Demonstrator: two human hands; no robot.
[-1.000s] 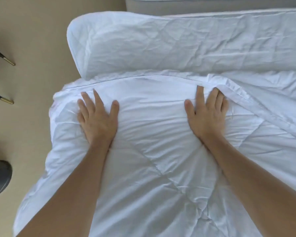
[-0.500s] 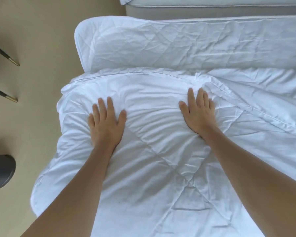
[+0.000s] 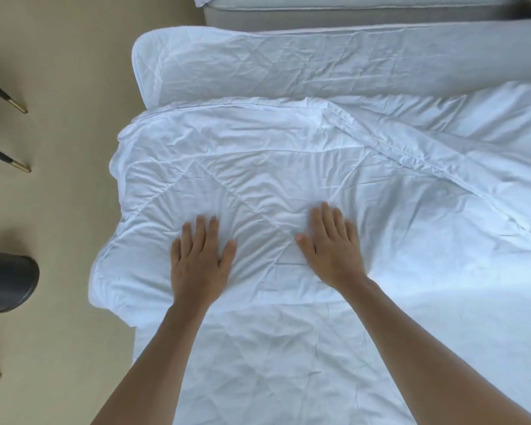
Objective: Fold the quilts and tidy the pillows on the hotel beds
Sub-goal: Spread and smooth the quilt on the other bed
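A white stitched quilt [image 3: 258,167] lies folded across the bed, its left end hanging over the bed's left side. Its near folded edge runs just below my hands. My left hand [image 3: 200,259] lies flat on the quilt, palm down, fingers apart. My right hand [image 3: 331,243] lies flat beside it, a little blurred, fingers spread. Neither hand holds any cloth. Beyond the quilt, the bare white mattress [image 3: 288,62] with its creased sheet reaches the far end of the bed. The white bed sheet [image 3: 288,363] shows under my forearms.
Beige carpet [image 3: 59,87] lies left of the bed. Black chair legs with gold tips [image 3: 16,104] and a dark round object [image 3: 10,280] stand on it. A second grey bed base [image 3: 350,10] lies beyond the far end.
Both hands have slid back toward me over the quilt, from its far edge to near its front fold. The view has pulled back too, so more quilt and bare sheet show.
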